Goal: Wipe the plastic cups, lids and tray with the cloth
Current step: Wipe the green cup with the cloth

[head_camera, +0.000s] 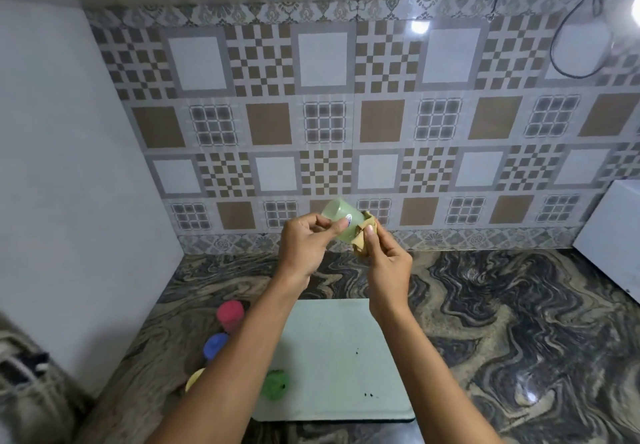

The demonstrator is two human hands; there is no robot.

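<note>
Above the worktop (519, 322), the left hand (304, 246) grips a pale green plastic cup (341, 218) lying sideways. The right hand (388, 263) pinches a tan cloth (363, 235) against the cup's far end, hiding it. Below lies the white tray (346, 357), carrying a green lid (275, 384). Beside it stand pink (230, 315) and blue (214, 345) pieces, and a yellow one (194, 378) mostly hidden by the forearm.

Swirled brown-and-black marble countertop (519, 322); behind it, a backsplash of brown, grey and white patterned tiles (325, 121); plain white wall (52, 166) at left; white box-like object (613, 232) at right edge; black cable (553, 49) looping at upper right.
</note>
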